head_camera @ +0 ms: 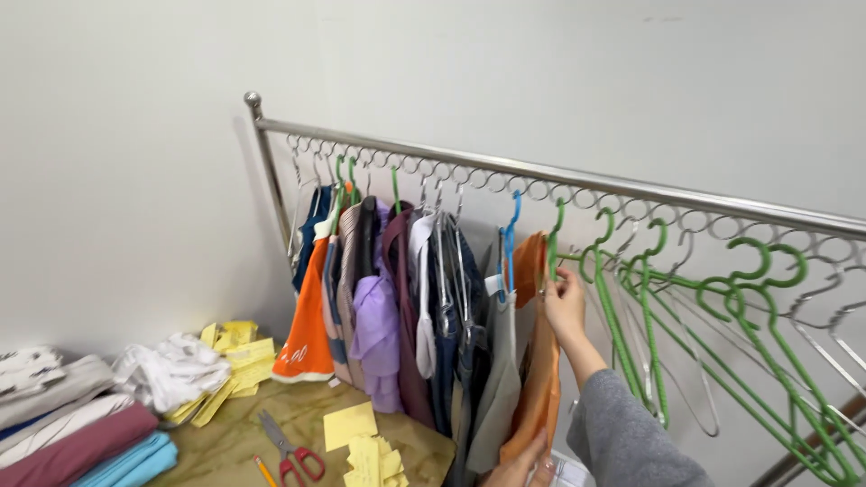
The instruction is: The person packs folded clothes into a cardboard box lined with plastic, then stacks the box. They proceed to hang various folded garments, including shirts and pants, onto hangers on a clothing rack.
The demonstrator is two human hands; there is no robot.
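Grey sleeve (622, 433) nearest; both hands on the orange garment (534, 379).
Right hand (566, 302) fingers pinch its green hanger (554, 242) below the rail (559, 176), steadying it; left hand (521, 469) grips the hem, holding the cloth straight beside the grey garment (499, 379).

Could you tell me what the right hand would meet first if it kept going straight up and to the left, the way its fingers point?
The right hand is already at the green hanger carrying the orange garment. Going on, it would probably meet that hanger's hook, then the metal rail; depth is unclear.
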